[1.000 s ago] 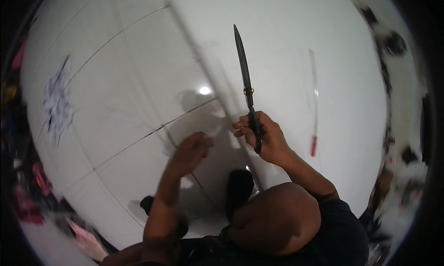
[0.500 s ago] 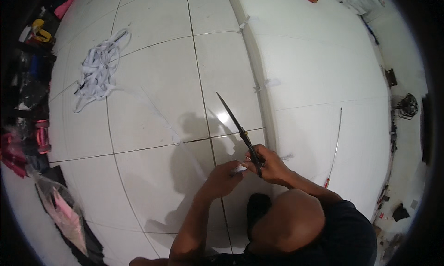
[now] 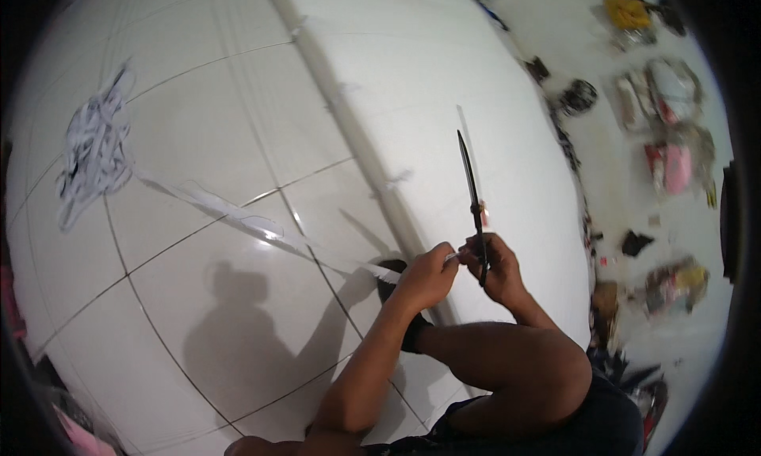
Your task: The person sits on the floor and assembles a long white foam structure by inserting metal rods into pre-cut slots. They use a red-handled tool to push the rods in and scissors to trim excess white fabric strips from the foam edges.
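My right hand (image 3: 501, 270) grips a pair of long black scissors (image 3: 468, 170) by the handles, the blades together and pointing away from me. Beside it, my left hand (image 3: 428, 279) pinches the end of a white fabric strap (image 3: 383, 272), whose tip pokes out toward my right fingers. From there the strap runs left over the tiles to a tangled heap (image 3: 97, 151) of the same strap. Both hands are close together above the edge of a white foam slab (image 3: 420, 83). What lies between my right fingertips is too small to make out.
A screwdriver (image 3: 485, 216) lies on the slab, partly covered by the scissors. Beyond the slab, by the right wall, are a small black fan (image 3: 578, 97) and several plastic-wrapped packages (image 3: 674, 91). My bent knee (image 3: 547, 369) rises below my hands. White floor tiles (image 3: 198, 297) spread to the left.
My view has swung to the right. Both hands have shifted right, over the slab's edge, still holding scissors and strap. The strap now shows stretched from the heap toward my left hand.
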`<state>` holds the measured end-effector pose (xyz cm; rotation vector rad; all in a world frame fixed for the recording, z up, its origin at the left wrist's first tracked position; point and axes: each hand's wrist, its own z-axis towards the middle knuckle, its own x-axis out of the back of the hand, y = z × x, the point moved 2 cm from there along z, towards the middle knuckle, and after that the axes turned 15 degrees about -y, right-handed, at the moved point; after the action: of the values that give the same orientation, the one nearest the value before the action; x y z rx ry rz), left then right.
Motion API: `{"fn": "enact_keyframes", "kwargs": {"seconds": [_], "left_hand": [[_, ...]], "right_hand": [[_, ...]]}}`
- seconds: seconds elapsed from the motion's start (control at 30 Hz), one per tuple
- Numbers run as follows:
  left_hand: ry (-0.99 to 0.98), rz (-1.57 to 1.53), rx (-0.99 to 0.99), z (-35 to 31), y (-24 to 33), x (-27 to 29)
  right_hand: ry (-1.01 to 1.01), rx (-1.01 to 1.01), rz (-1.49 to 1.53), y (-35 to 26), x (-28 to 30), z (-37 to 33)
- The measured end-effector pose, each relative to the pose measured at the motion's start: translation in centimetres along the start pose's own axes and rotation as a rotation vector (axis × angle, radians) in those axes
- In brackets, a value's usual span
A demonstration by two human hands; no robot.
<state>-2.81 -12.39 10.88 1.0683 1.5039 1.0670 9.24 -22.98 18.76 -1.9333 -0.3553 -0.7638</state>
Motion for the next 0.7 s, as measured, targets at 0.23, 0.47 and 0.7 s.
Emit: {"fn": "enact_keyframes", "kwargs": {"seconds": [0.23, 0.47, 0.7], "left_hand": [[-0.031, 0.434, -0.071, -2.5, 1.3, -7.6], [0.124, 0.597, 0.046, -4.5, -1.3, -8.9], [0.103, 0.386, 0.206, -8.4, -2.8, -5.4]], "right_hand": [[0.1, -0.106, -0.148, -1.2, 3.3, -9.8], [0.205, -0.064, 0.057, 0.9, 2.5, -8.6], [0.049, 0.143, 0.212, 3.0, -2.7, -3.1]]}}
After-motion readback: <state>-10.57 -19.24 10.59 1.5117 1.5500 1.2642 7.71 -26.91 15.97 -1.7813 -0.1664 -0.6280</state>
